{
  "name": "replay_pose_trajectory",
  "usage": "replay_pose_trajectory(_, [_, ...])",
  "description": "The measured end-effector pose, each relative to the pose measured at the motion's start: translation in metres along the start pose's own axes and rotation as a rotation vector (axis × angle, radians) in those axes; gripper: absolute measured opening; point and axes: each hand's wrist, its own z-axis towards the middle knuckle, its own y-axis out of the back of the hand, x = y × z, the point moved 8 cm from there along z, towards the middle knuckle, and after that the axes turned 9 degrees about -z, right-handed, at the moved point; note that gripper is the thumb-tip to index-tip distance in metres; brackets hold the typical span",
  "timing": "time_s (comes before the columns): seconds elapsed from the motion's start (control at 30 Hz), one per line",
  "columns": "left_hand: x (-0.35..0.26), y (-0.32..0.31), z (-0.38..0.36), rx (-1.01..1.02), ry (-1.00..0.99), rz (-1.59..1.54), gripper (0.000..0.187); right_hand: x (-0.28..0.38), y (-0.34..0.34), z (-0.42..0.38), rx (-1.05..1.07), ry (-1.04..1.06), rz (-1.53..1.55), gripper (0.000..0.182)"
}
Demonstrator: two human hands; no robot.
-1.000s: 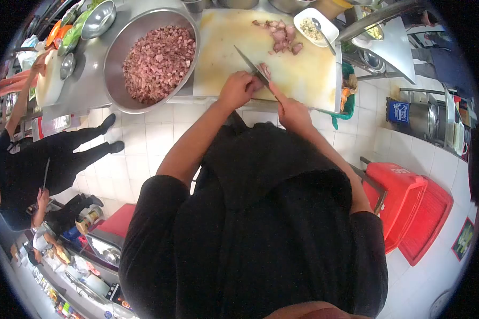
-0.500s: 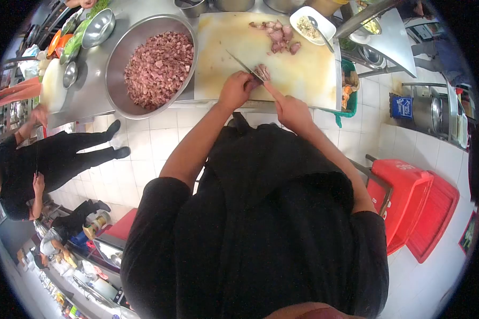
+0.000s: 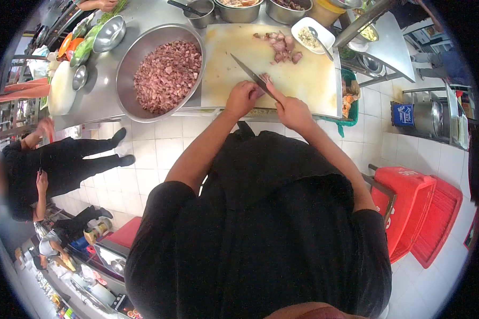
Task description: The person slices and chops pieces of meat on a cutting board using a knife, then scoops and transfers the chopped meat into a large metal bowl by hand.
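My right hand (image 3: 295,113) is closed round the handle of a knife (image 3: 246,68), whose long blade points up and left across the cutting board (image 3: 223,45). To the left of the blade, my left hand (image 3: 243,98) has its fingers bent together at a pinkish piece of meat (image 3: 259,91), mostly hidden by the fingers and knife. Just beyond the blade lies a small piece of cut meat (image 3: 267,79). Several larger meat chunks (image 3: 282,48) rest farther up the board. A big steel bowl (image 3: 123,80) of diced meat (image 3: 167,77) stands left of the board.
A white dish (image 3: 327,40) with chopped pale food and a spoon sits at the board's upper right corner. Steel pots (image 3: 239,13) line the back. A green basket (image 3: 351,118) hangs right of the counter; red bins (image 3: 404,202) stand behind. A co-worker (image 3: 53,165) is at the left.
The view has shifted, showing more of the pots at the back. The knife blade now shows its broad side more, and the meat beside it shows less. Both hands stay close together.
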Motion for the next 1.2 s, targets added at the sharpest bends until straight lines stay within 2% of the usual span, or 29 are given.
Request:
replay_pose_trajectory(0.2, [-0.001,0.002,-0.001,-0.029,-0.015,0.039,0.010,0.012,0.011,-0.025,0.071,-0.024,-0.065,0.072])
replay_pose_trajectory(0.3, [-0.009,0.004,-0.001,-0.042,-0.094,-0.003,0.009,0.005,-0.015,-0.012,0.026,-0.024,-0.005,0.071])
replay_pose_trajectory(0.43, [0.007,-0.004,-0.004,0.009,-0.039,0.000,0.009,0.010,-0.015,0.001,0.042,-0.038,-0.037,0.071])
replay_pose_trajectory(0.5, [0.009,-0.003,0.001,0.000,-0.048,-0.035,0.008,0.011,-0.002,0.003,0.043,-0.045,-0.047,0.070])
replay_pose_trajectory(0.6, [0.012,0.004,-0.005,-0.125,0.027,-0.148,0.007,0.011,0.013,-0.011,0.002,-0.044,-0.031,0.072])
replay_pose_trajectory(0.7, [0.001,0.011,-0.006,-0.072,0.083,-0.207,0.009,0.017,0.028,-0.018,0.051,-0.089,-0.016,0.073])
replay_pose_trajectory(0.8, [-0.006,0.016,-0.007,-0.062,-0.005,-0.149,0.011,0.019,0.013,-0.015,0.070,-0.080,0.031,0.074])
replay_pose_trajectory(0.87, [0.009,0.006,-0.017,-0.039,0.000,-0.022,0.012,0.011,-0.023,-0.012,0.078,-0.069,0.059,0.073])
replay_pose_trajectory(0.9, [0.009,0.007,-0.011,-0.035,-0.010,0.044,0.012,0.011,-0.022,-0.005,0.069,-0.058,0.065,0.073])
replay_pose_trajectory(1.0, [0.002,0.011,-0.010,-0.039,-0.077,-0.015,0.011,0.002,-0.014,-0.004,0.015,-0.081,0.155,0.064])
replay_pose_trajectory(1.1, [0.008,0.016,-0.011,-0.070,0.050,-0.203,0.008,0.005,-0.005,-0.008,-0.105,-0.057,0.194,0.063])
replay_pose_trajectory(1.2, [0.022,0.023,-0.019,-0.133,0.119,-0.174,0.008,0.022,0.023,-0.015,-0.088,-0.091,0.201,0.060])
